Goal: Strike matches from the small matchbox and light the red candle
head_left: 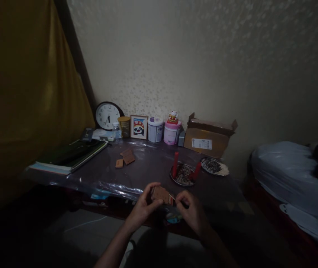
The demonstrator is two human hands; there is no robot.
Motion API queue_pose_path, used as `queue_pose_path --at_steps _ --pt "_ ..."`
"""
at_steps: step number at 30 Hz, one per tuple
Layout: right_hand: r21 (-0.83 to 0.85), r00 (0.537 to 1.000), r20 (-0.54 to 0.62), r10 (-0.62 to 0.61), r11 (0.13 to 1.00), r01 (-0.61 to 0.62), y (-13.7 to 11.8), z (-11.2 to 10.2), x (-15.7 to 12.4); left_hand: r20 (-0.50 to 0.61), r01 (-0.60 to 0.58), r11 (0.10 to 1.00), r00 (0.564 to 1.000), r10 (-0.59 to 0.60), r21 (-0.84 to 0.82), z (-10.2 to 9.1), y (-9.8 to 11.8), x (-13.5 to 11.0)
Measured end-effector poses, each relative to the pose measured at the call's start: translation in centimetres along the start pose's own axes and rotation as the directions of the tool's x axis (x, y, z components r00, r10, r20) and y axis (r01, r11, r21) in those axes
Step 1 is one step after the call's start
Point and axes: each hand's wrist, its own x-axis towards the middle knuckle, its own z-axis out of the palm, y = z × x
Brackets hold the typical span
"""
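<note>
My left hand (144,204) is closed round a small brown matchbox (161,194), held just above the near edge of the dark table (147,167). My right hand (190,211) is pinched on a thin stick (172,197) at the box's right end. Beyond my hands stands a round metal dish (182,175) with patterned contents and two red candles (174,163). A second dish (213,166) of pale sticks lies to its right. More small brown boxes (125,158) lie on the table to the left.
Along the wall stand a clock (108,115), a framed panda picture (138,127), two tubs (163,131) and a cardboard box (207,138). Books (69,156) are stacked at the table's left. A yellow curtain (22,93) hangs left; plastic-covered bedding (289,175) lies right.
</note>
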Motion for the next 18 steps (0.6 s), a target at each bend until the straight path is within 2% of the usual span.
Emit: queue_pose_path --at_steps 3,5,8,11,14,18 --pt "0.169 0.986 0.037 0.163 0.971 -0.167 0.2 -0.6 0.5 -0.054 0.036 0.999 0.998 -0.037 -0.017 -0.3 0.4 0.1" --pt "0.329 0.961 0.039 0.274 0.904 -0.272 0.0 -1.1 0.8 -0.091 0.068 0.995 0.993 -0.074 -0.066 -0.4 0.5 0.1" --pt "0.441 0.935 0.055 0.351 0.832 -0.338 -0.9 -1.5 1.0 -0.103 0.109 0.971 0.986 -0.133 -0.211 -0.5 0.2 0.2" --pt "0.398 0.950 0.076 0.304 0.864 -0.309 -1.8 -1.4 0.7 -0.070 0.134 0.927 0.983 -0.168 -0.351 -0.3 -0.5 0.3" --pt "0.349 0.975 0.071 0.213 0.910 -0.224 -2.2 -0.9 0.3 -0.053 0.142 0.881 0.981 -0.185 -0.451 0.0 -1.1 0.5" --pt "0.299 0.994 0.045 0.101 0.948 -0.110 -2.2 -0.1 0.0 0.009 0.123 0.828 0.990 -0.141 -0.547 0.3 -1.6 0.6"
